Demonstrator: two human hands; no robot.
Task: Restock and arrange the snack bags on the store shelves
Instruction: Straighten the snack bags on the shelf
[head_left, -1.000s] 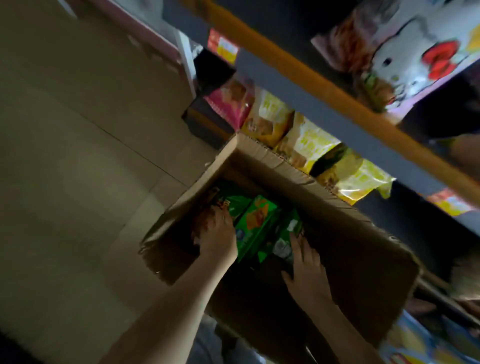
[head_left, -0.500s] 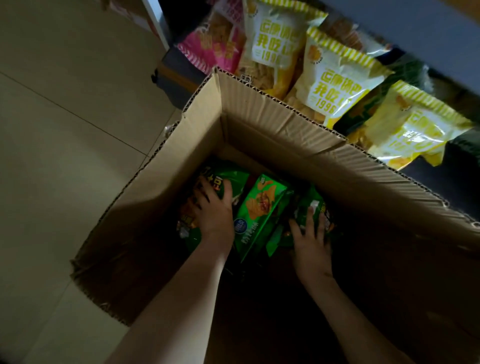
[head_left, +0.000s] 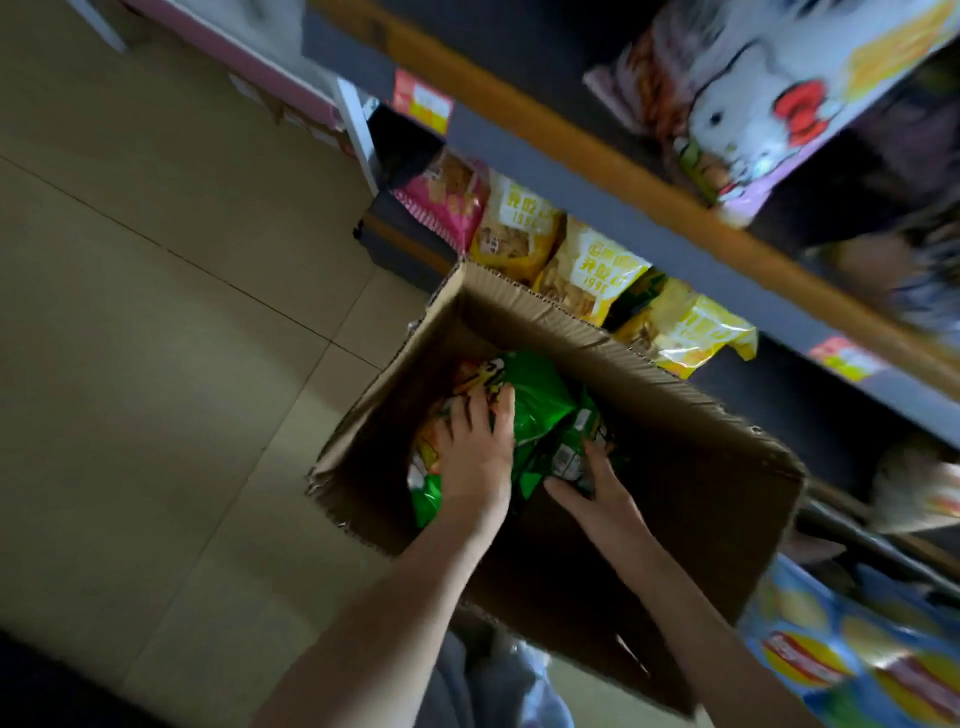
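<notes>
An open cardboard box (head_left: 571, 325) stands on the floor against the shelves, with several green snack bags (head_left: 540, 405) inside. Both my hands reach down into it. My left hand (head_left: 478, 452) lies over the left side of the bunch, fingers curled onto the top bags. My right hand (head_left: 597, 488) holds the right side, a green bag between its spread thumb and fingers. The bunch sits squeezed between the two hands. The lower parts of the bags are hidden in the dark box.
Yellow snack bags (head_left: 587, 275) and a pink bag (head_left: 447, 202) fill the low shelf behind the box. An orange-edged shelf (head_left: 571, 135) above carries a white cartoon-cat bag (head_left: 753, 104). Blue-and-yellow bags (head_left: 831, 660) lie at lower right. Tiled floor (head_left: 156, 364) spreads left.
My view has pulled back and tilted up toward the shelves. The green bags are gathered closer together between my hands and sit higher in the box.
</notes>
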